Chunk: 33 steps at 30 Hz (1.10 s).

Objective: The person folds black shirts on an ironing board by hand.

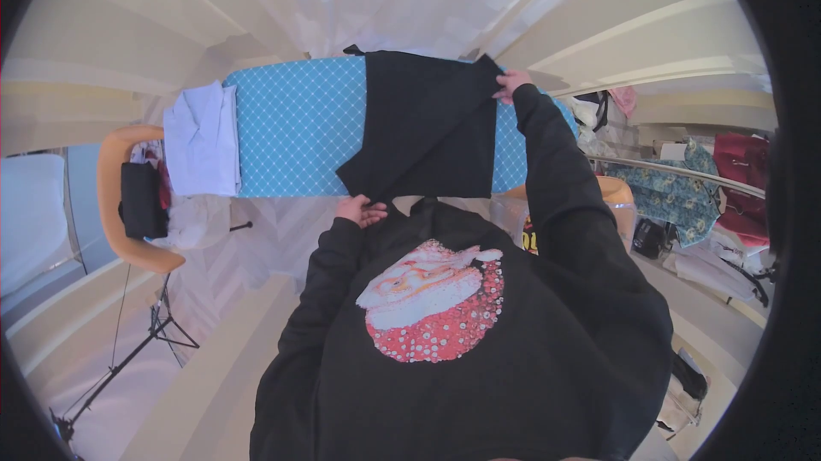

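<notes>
A black garment (436, 119) lies across the blue ironing board (299, 119) with its white lattice pattern. One layer of it is folded over on a diagonal, running from the lower left up to the far right corner. At that far right corner, my right hand (513, 85) pinches the cloth between thumb and fingers. My left hand (363, 211) is at the near left edge of the garment, fingers curled at the cloth over the board's front side. On the board's left end lies a folded pale lavender shirt (201, 140).
An orange-rimmed chair or basket (114, 196) with a black item (144, 200) stands left, above a black tripod stand (158, 324). To the right are an orange-edged clear container (617, 194) and hanging clothes, including a patterned teal garment (667, 196). Pale curtains hang behind the board.
</notes>
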Each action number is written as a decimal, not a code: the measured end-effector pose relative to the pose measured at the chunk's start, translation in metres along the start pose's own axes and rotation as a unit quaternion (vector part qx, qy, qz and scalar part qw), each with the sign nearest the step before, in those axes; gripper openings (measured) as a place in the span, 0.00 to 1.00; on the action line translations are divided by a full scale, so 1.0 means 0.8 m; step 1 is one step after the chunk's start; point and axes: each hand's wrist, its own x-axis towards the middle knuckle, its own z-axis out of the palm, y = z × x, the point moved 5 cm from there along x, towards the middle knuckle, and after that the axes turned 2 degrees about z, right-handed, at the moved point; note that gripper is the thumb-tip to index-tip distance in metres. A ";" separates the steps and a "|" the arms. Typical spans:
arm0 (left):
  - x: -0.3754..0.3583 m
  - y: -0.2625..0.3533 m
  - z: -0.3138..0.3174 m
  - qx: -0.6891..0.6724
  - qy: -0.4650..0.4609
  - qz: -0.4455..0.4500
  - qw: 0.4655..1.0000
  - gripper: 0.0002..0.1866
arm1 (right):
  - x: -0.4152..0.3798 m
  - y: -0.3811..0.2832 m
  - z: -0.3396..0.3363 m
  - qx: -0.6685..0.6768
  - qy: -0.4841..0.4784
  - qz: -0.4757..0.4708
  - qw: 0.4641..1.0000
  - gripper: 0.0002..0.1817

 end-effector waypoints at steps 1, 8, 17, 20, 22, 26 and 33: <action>-0.001 0.001 0.000 -0.004 -0.002 0.001 1.000 0.10 | 0.004 0.002 0.000 -0.020 0.013 0.009 1.000 0.10; 0.012 -0.008 -0.006 -0.017 -0.023 0.010 1.000 0.13 | 0.013 0.001 0.004 -0.161 0.063 -0.050 0.984 0.06; 0.012 -0.005 -0.005 -0.019 -0.006 0.038 0.999 0.16 | -0.010 -0.006 0.019 -0.272 0.082 -0.271 0.920 0.06; 0.018 -0.008 -0.005 -0.013 -0.012 0.044 0.999 0.14 | -0.018 -0.008 0.028 -0.163 0.028 -0.257 0.952 0.06; 0.022 -0.009 -0.006 -0.015 -0.016 0.050 0.999 0.13 | -0.008 -0.009 0.024 -0.091 0.026 -0.218 0.971 0.06; 0.015 -0.005 -0.004 -0.034 -0.020 0.063 0.997 0.16 | 0.017 -0.014 -0.004 -0.072 0.124 -0.142 0.979 0.04; 0.026 -0.009 -0.020 -0.080 0.008 0.073 0.994 0.16 | 0.015 -0.015 0.004 -0.115 0.098 -0.135 0.979 0.04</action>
